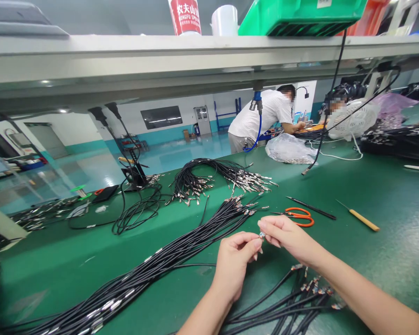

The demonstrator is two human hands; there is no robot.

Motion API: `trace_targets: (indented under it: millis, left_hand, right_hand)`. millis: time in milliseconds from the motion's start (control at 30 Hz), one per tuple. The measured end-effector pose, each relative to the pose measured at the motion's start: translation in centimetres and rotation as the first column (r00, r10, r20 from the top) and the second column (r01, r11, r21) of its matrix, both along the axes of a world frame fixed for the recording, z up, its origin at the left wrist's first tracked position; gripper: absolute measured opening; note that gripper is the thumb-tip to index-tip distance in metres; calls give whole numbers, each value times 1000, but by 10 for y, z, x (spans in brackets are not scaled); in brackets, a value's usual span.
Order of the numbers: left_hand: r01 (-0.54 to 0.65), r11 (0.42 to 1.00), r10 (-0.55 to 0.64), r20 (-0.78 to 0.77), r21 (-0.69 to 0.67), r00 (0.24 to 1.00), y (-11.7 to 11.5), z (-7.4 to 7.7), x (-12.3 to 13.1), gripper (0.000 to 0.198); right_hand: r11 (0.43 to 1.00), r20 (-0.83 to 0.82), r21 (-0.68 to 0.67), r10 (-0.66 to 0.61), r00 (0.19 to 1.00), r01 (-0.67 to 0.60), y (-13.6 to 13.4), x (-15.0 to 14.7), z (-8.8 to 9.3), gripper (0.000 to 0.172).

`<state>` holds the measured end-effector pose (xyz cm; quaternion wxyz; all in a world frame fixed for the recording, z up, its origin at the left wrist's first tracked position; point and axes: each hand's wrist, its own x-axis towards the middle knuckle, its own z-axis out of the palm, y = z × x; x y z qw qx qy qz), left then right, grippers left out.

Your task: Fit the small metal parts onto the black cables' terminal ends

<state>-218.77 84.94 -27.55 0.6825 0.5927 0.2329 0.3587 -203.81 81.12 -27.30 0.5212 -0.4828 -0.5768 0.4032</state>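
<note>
My left hand and my right hand meet over the green bench mat, their fingertips pinching a small metal connector. Any cable attached to it is hidden. A long bundle of black cables with metal ends lies left of my hands, and a shorter bundle lies beneath my right forearm. Beyond my right hand rest orange-handled scissors, a thin black tool and a wooden-handled awl. A further cable bundle lies farther up the mat.
A grey shelf spans the bench overhead, holding a green bin and a red-labelled cup. Beyond it, a co-worker in a striped shirt stands at another bench. A plastic bag and black cables lie at the mat's far side.
</note>
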Motion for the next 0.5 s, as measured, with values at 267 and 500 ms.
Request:
trace_targets:
  millis: [267, 500]
  left_hand:
    - [-65, 997, 63, -51, -40, 997, 0, -1, 0, 16]
    - [-94, 989, 110, -137, 117, 984, -5, -2, 4, 18]
  right_hand:
    - [998, 86, 50, -51, 995, 47, -1, 1, -2, 40]
    - [977, 369, 181, -174, 913, 113, -5, 2, 7, 20]
